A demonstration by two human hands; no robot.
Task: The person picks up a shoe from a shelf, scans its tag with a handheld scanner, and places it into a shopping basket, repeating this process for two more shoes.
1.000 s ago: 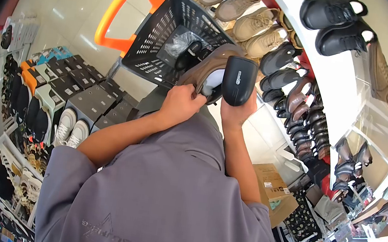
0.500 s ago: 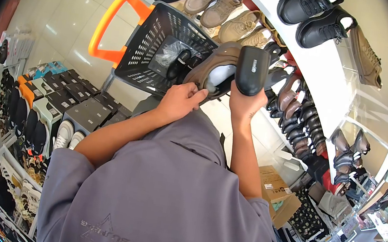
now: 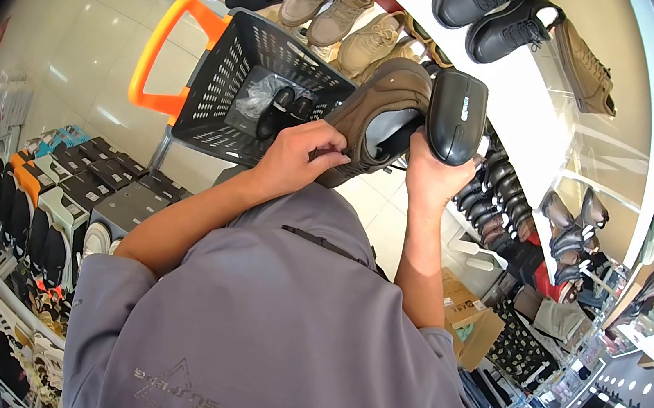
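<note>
A brown shoe (image 3: 356, 117) with pale stuffing in its opening is held up over the near edge of a black shopping basket (image 3: 215, 78). My left hand (image 3: 296, 159) grips its near end, thumb and fingers closed on it. In my right hand (image 3: 431, 183) is a black handheld barcode scanner (image 3: 457, 110), its head just right of the shoe and my fingers wrapped around the handle. Inside the basket lie clear plastic wrapping (image 3: 262, 100) and some black items (image 3: 277, 115) that I cannot make out.
An orange handle (image 3: 142, 68) rises from the basket's left side. Shoe boxes (image 3: 91, 173) are stacked at left. Ahead, several shoes (image 3: 339, 16) line a shelf; black shoes (image 3: 491, 27) stand on a white shelf (image 3: 542, 108) at right. An open cardboard box (image 3: 475, 331) sits lower right.
The shoe and scanner have shifted slightly right in view. The shoe is turned so more of its upper shows. The surroundings have slid left a little as the camera moved.
</note>
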